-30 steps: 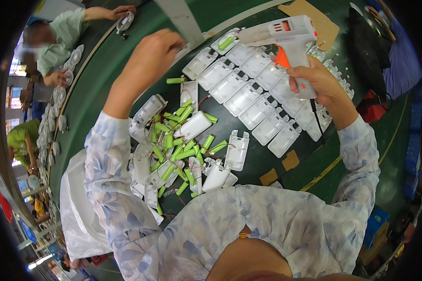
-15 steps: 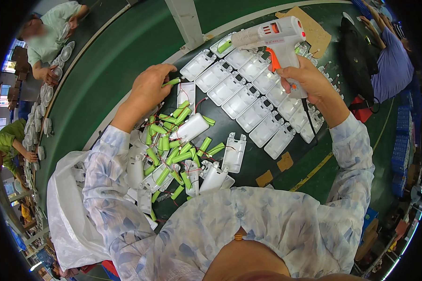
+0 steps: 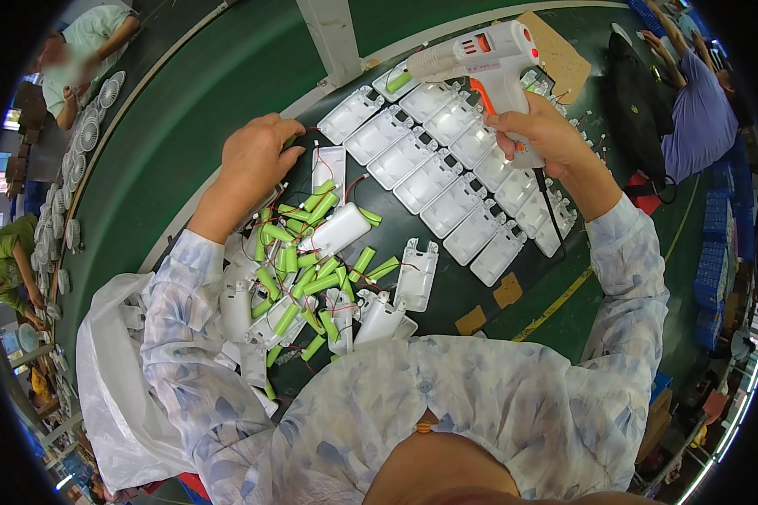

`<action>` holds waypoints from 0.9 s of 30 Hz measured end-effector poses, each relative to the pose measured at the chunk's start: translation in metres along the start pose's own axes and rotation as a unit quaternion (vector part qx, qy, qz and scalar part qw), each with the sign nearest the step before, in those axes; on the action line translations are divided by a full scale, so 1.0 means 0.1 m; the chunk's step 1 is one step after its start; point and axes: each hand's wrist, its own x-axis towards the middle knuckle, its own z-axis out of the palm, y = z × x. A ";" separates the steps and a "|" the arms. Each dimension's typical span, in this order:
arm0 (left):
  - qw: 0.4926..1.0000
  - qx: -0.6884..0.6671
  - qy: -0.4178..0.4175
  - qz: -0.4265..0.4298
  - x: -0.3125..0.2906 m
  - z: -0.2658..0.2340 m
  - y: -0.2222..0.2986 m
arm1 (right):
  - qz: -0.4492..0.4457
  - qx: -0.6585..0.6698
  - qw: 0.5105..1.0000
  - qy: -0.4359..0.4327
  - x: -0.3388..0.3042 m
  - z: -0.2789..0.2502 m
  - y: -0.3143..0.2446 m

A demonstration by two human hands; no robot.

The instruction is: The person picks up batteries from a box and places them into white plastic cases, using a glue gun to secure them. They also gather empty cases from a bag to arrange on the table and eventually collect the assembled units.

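Note:
My right hand (image 3: 541,135) is closed round the handle of a white hot glue gun (image 3: 480,55) with an orange trigger. Its nozzle points left over a white plastic case (image 3: 396,82) holding a green battery. My left hand (image 3: 257,160) is curled at the left of the table, thumb and index finger bent forward. A thin red wire shows by its fingertips; the battery seen in it a moment ago is now hidden by the hand. Just right of it lies an open white case (image 3: 328,168). Below is a heap of green batteries (image 3: 299,261) with wires, mixed with white cases.
Rows of open white cases (image 3: 455,206) cover the table's middle. A black cord (image 3: 549,206) hangs from the glue gun. Cardboard (image 3: 556,59) and a black bag (image 3: 636,101) lie at the right. A white plastic bag (image 3: 114,379) stands lower left. Other people work on both sides.
My left hand has drawn slightly left and turned, so the green battery at its fingertips no longer shows. The glue gun has shifted slightly left and down with my right hand.

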 end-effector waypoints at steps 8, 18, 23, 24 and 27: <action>1.000 -0.021 0.013 0.002 -0.02 0.09 -0.06 | 0.010 0.004 1.000 -0.003 0.00 0.01 -0.04; 0.999 -0.035 0.002 -0.036 -0.02 0.13 -0.08 | 0.010 -0.014 1.000 0.008 -0.10 0.01 0.01; 0.997 -0.064 0.004 -0.030 0.05 0.12 -0.13 | 0.009 -0.025 1.000 0.011 -0.09 -0.04 -0.04; 0.997 -0.076 -0.010 -0.029 0.09 0.07 -0.13 | 0.009 -0.030 1.000 0.006 -0.07 -0.09 -0.03; 0.996 -0.047 -0.071 -0.030 0.09 -0.31 -0.01 | -0.013 0.023 1.000 -0.015 -0.08 -0.15 -0.05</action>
